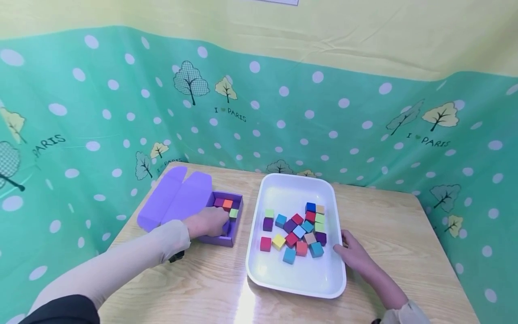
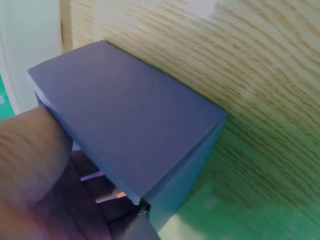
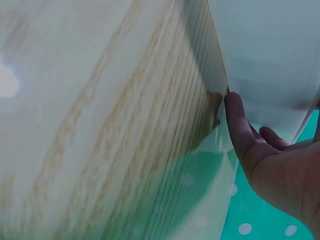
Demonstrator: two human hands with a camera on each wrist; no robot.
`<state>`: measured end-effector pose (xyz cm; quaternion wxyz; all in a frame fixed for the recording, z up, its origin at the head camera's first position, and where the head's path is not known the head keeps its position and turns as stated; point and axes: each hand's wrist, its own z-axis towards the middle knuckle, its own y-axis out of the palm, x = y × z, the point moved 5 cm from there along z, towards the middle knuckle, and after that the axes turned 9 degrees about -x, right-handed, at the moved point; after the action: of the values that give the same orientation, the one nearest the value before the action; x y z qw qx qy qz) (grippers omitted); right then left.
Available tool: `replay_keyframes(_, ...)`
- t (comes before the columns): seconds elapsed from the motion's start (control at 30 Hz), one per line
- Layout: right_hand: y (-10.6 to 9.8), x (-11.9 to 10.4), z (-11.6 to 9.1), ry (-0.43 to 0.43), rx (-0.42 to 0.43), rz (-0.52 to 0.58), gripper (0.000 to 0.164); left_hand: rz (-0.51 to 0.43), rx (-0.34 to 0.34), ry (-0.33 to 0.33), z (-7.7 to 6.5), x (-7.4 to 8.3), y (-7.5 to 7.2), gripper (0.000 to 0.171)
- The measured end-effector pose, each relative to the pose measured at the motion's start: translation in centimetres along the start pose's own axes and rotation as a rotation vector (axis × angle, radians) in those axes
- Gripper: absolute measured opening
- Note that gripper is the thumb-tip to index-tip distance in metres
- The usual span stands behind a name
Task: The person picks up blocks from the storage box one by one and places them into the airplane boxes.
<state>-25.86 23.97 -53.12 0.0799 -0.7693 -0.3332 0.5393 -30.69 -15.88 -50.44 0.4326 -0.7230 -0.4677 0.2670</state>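
My left hand [image 1: 209, 221] reaches down into an open purple cardboard box [image 1: 241, 208] holding several small coloured cubes, among them an orange cube [image 1: 228, 204] and a light green cube [image 1: 233, 213]. Its fingertips are hidden by the hand itself and by the box wall [image 2: 125, 115], so I cannot tell whether they hold a cube. On the other side, my right hand [image 1: 356, 254] holds the right edge of a white plastic tray [image 1: 299, 281], thumb over the rim and fingers along the outer wall. Loose cubes lie in this tray, including a yellow cube [image 1: 279, 242] and a red cube [image 1: 265, 244].
The purple box's lid [image 1: 174, 195] is folded back to the left with its flaps spread. Both containers stand on a light wooden table [image 1: 384, 220]. A green dotted curtain [image 1: 283, 121] hangs behind the table and along its sides.
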Motion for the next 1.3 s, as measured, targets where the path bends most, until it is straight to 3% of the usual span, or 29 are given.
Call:
replay_keyframes(0.17,-0.3,0.0,-0.2,0.008,0.002,-0.003,0.065,0.020,-0.015,0.013,-0.4,0.6,-0.5,0.027)
replay_keyframes(0.27,-0.5,-0.1,-0.2,0.008,0.004,-0.008,0.066,0.039,0.007,0.029,-0.8,1.1,-2.0,0.032)
replay_keyframes(0.43,-0.8,0.0,-0.4,0.015,0.001,-0.020,0.065,0.022,0.034,0.084,-1.3,3.1,-7.0,0.029)
replay_keyframes(0.53,-1.0,0.2,-0.5,0.020,0.004,-0.016,0.065,-0.010,0.041,0.124,-0.6,5.1,-10.1,0.027)
replay_keyframes(0.67,-1.2,0.4,-0.5,0.015,0.014,-0.004,0.063,-0.039,0.024,0.172,2.0,8.3,-12.2,0.035)
replay_keyframes(0.8,-1.3,0.5,-0.5,0.016,0.013,-0.001,0.063,-0.062,0.014,0.223,5.6,12.1,-13.0,0.041)
replay_keyframes(0.97,-1.1,0.5,-0.2,0.012,0.020,-0.002,0.062,-0.166,0.041,0.268,10.0,15.8,-13.2,0.038)
replay_keyframes(1.13,-0.5,0.6,-0.1,0.003,0.024,0.008,0.060,-0.258,0.062,0.273,13.1,17.8,-12.3,0.037)
replay_keyframes(1.3,-0.2,0.1,0.1,-0.012,0.031,0.019,0.058,-0.241,0.082,0.245,15.0,18.5,-11.4,0.035)
